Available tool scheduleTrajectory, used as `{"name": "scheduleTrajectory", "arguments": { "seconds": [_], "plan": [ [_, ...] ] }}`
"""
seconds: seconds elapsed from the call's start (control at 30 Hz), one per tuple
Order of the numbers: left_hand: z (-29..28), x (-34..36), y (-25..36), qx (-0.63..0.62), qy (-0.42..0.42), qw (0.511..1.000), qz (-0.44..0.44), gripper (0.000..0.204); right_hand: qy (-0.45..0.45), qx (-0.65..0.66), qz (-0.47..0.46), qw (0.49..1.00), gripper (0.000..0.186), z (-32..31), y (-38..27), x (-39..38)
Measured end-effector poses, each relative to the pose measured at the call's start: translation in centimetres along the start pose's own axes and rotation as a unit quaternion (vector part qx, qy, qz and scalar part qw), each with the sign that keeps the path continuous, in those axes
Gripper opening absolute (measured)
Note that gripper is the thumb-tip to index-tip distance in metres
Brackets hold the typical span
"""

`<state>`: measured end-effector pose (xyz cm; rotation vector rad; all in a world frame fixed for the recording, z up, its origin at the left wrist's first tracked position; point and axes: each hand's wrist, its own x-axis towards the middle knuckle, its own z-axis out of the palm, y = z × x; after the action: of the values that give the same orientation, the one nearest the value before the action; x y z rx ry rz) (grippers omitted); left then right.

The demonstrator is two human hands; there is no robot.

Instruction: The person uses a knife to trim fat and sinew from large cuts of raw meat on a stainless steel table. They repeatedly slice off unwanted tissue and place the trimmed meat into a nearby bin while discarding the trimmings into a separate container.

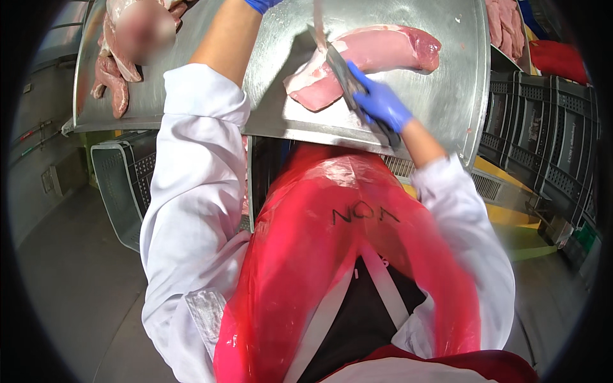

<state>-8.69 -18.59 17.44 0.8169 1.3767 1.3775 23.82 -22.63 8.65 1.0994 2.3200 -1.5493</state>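
A cut of pale pink meat point(399, 48) with white fat lies across the steel table point(268, 102). A long knife point(341, 76) crosses its left part, with my blue-gloved right hand point(377, 102) closed on it. A thin pale strip point(318, 19) rises from near the blade's tip to the top edge. My left hand point(260, 4), also gloved in blue, is mostly cut off by the top edge; its fingers and anything they hold are out of sight.
More meat pieces point(113, 86) lie at the table's left, and others point(504, 25) sit at the far upper right beside a red object point(555, 60). Dark plastic crates point(536, 140) stand to the right, and a grey crate point(115, 185) is under the table's left side.
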Motion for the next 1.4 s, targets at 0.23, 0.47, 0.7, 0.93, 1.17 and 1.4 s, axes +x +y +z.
{"name": "scheduleTrajectory", "arguments": {
  "seconds": [0.23, 0.47, 0.7, 0.93, 1.17, 1.4],
  "plan": [
    [-6.4, -1.4, 1.0, -0.114, 0.012, 0.993, 0.029, 0.013, -0.057, 0.020, -0.043, 0.997, 0.070, 0.8, 0.4, -1.1],
    [-8.1, -4.7, 4.1, -0.150, -0.013, 0.983, 0.104, 0.010, -0.077, -0.048, 0.001, 0.996, 0.070, 1.1, -3.1, 2.5],
    [-10.2, -9.7, 6.5, -0.097, 0.042, 0.988, 0.116, 0.014, -0.055, -0.111, -0.099, 0.987, 0.070, 2.4, 0.8, -1.6],
    [-1.6, -13.5, 12.1, -0.031, 0.058, 0.965, 0.253, 0.020, -0.137, 0.052, -0.057, 0.988, 0.071, 3.2, 2.4, -4.6],
    [0.7, -14.9, 16.3, 0.004, -0.010, 0.987, 0.158, 0.021, -0.125, 0.101, -0.058, 0.985, 0.076, 5.3, -3.8, 2.9],
    [5.1, -14.6, 21.5, -0.084, -0.023, 0.981, 0.175, 0.016, -0.190, 0.162, -0.126, 0.960, 0.075, 6.5, -2.5, 2.8]
  ]
}}
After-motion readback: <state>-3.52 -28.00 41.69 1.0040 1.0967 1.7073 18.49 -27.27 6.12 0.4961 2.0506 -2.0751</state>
